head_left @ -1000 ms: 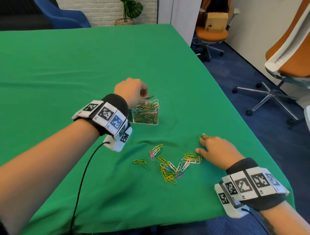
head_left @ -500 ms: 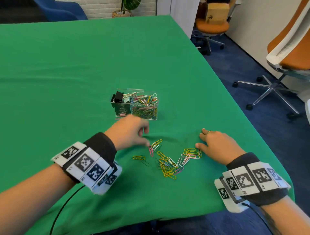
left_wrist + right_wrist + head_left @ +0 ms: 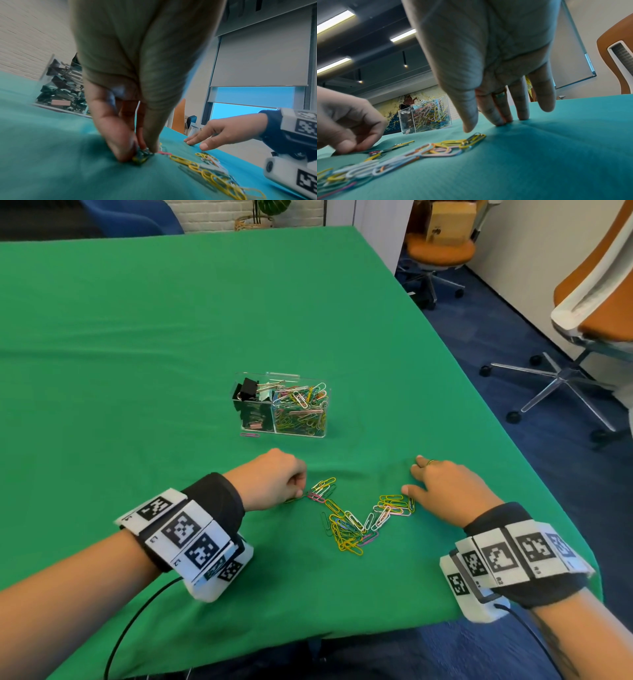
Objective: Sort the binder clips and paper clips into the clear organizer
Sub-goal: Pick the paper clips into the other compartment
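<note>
1. a green tablecloth (image 3: 171, 337) is seen filling most of the head view, with orange office chairs (image 3: 599, 302) at the right edge and a potted plant (image 3: 260, 213) at the top.
2. the left hand (image 3: 270, 481) is placed in the lower middle of the head view; in the left wrist view its thumb and fingers (image 3: 120, 142) are pinched onto a small greenish clip (image 3: 142, 155) lying on the cloth at the left end of the loose clips.
3. the right hand (image 3: 445, 487) is laid in the lower right, relaxed and grasping nothing; its straight fingertips (image 3: 501, 119) are pressed to the cloth and a ring (image 3: 431, 462) is worn.
4. the clear organizer (image 3: 281, 409) is set at the centre of the head view, well above both hands; black binder clips (image 3: 248, 390) are held in its left compartment, coloured paper clips (image 3: 301, 405) in its right.
5. a loose spread of paper clips (image 3: 356, 522) is left on the cloth between the hands, its right end just beside the right thumb.
6. a single pink clip (image 3: 250, 435) is seen just below the organizer's left corner.
</note>
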{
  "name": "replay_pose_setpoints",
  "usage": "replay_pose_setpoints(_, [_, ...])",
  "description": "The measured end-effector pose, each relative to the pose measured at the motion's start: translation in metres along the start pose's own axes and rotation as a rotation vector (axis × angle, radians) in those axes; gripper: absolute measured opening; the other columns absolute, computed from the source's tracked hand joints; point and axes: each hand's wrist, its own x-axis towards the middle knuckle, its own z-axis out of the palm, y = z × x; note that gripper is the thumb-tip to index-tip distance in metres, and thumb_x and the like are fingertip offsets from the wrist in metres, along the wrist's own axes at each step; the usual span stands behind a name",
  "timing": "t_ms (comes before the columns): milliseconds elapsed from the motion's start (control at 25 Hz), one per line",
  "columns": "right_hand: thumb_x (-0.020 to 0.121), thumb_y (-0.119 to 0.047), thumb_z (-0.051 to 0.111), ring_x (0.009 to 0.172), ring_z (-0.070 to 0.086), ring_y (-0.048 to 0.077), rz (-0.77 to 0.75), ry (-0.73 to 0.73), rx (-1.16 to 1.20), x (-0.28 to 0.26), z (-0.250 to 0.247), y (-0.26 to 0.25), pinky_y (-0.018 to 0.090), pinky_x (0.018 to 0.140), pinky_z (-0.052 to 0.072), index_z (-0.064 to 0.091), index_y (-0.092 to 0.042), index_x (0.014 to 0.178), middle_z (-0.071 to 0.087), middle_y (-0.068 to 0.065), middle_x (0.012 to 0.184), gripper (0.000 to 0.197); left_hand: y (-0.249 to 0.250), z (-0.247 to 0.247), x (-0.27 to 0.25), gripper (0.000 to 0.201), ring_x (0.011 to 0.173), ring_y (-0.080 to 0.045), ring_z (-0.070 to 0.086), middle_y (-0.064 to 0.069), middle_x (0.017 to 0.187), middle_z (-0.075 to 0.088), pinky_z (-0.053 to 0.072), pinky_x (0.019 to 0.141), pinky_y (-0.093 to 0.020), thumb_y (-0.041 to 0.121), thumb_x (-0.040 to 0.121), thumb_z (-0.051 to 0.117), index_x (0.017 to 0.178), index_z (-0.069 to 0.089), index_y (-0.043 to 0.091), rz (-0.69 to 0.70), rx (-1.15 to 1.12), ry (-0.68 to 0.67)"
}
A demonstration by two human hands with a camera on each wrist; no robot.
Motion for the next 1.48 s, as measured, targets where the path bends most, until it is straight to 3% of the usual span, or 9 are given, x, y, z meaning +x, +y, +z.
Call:
replay_pose_setpoints(160, [0.095,-0.039,0.041,0.124,0.051,0.029,0.002,-0.002,0.011,-0.001,0.0,0.001,0.037,0.097,0.043,0.054,-0.006,0.12,0.038,0.007,0.148,0.043,-0.003,0.013,-0.009,0.016,0.069,-0.015,0.047,0.012,0.065,0.047,0.036,0.063,-0.021,0.031,0.085,0.061,0.083,0.054,0.017,0.006,-0.028,-0.028])
replay_pose_setpoints(240, [0.095,-0.039,0.041,0.124,0.051,0.029,-0.004,0.001,0.013,0.0,0.0,0.0,0.037,0.098,0.044,0.053,-0.006,0.121,0.037,0.007,0.148,0.043,-0.005,0.022,-0.012,0.021,0.07,-0.015,0.048,0.009,0.066,0.048,0.037,0.065,-0.021,0.03,0.082,0.066,0.08,0.048,0.02,0.0,-0.061,-0.01])
replay_pose_setpoints(360, [0.095,-0.039,0.041,0.127,0.048,0.028,-0.013,0.005,0.013,-0.002,0.001,0.0,0.036,0.1,0.042,0.049,-0.007,0.127,0.032,0.007,0.151,0.046,-0.005,0.028,-0.014,0.014,0.062,-0.011,0.049,0.009,0.064,0.049,0.035,0.054,-0.012,0.016,0.08,0.067,0.082,0.053,0.017,0.01,-0.065,-0.02])
replay_pose_setpoints(480, [0.096,-0.038,0.042,0.135,0.04,0.025,-0.033,0.003,0.024,-0.004,0.001,0.002,0.035,0.105,0.037,0.042,-0.009,0.135,0.022,0.005,0.156,0.049,-0.007,0.019,-0.017,0.013,0.041,0.005,0.048,0.011,0.06,0.054,0.038,0.047,-0.004,0.005,0.077,0.068,0.078,0.06,0.016,-0.027,-0.229,-0.098])
replay_pose_setpoints(680, [0.096,-0.038,0.041,0.136,0.038,0.024,-0.038,0.001,0.026,-0.005,-0.001,0.001,0.034,0.107,0.035,0.038,-0.009,0.139,0.019,0.004,0.157,0.052,0.004,0.002,0.002,0.013,0.041,0.002,0.049,0.004,0.06,0.058,0.042,0.042,-0.006,0.004,0.077,0.07,0.073,0.062,0.015,-0.046,-0.4,0.158])
replay_pose_setpoints(760, [0.096,-0.038,0.041,0.136,0.038,0.023,-0.039,-0.001,0.025,-0.005,-0.001,0.0,0.034,0.106,0.036,0.038,-0.009,0.138,0.019,0.004,0.157,0.051,0.013,0.005,0.011,0.005,0.051,-0.004,0.05,-0.001,0.068,0.06,0.04,0.047,-0.003,0.009,0.077,0.07,0.081,0.066,0.009,-0.048,-0.314,0.195])
replay_pose_setpoints(960, [0.096,-0.038,0.042,0.133,0.041,0.025,-0.025,-0.012,0.027,-0.004,0.0,0.0,0.035,0.104,0.038,0.042,-0.008,0.134,0.023,0.005,0.156,0.049,0.017,0.017,0.017,0.041,0.081,-0.019,0.05,-0.007,0.091,0.06,0.043,0.077,-0.028,0.038,0.077,0.069,0.104,0.059,0.009,-0.123,-0.168,0.175])
replay_pose_setpoints(1120, [0.095,-0.038,0.042,0.131,0.044,0.026,-0.018,-0.014,0.02,-0.004,0.0,-0.002,0.036,0.102,0.04,0.044,-0.007,0.131,0.025,0.005,0.155,0.047,0.023,0.022,0.02,0.037,0.095,-0.027,0.058,-0.009,0.099,0.063,0.044,0.08,-0.029,0.027,0.075,0.072,0.104,0.059,0.009,-0.14,-0.083,0.159])
replay_pose_setpoints(1480, [0.095,-0.039,0.042,0.13,0.045,0.027,-0.012,-0.016,0.026,-0.003,0.001,-0.001,0.038,0.102,0.041,0.043,-0.007,0.133,0.028,0.006,0.153,0.049,0.031,0.021,0.017,0.016,0.087,-0.037,0.062,-0.02,0.089,0.067,0.05,0.073,-0.035,0.011,0.078,0.053,0.086,0.064,0.002,-0.111,0.15,0.176])
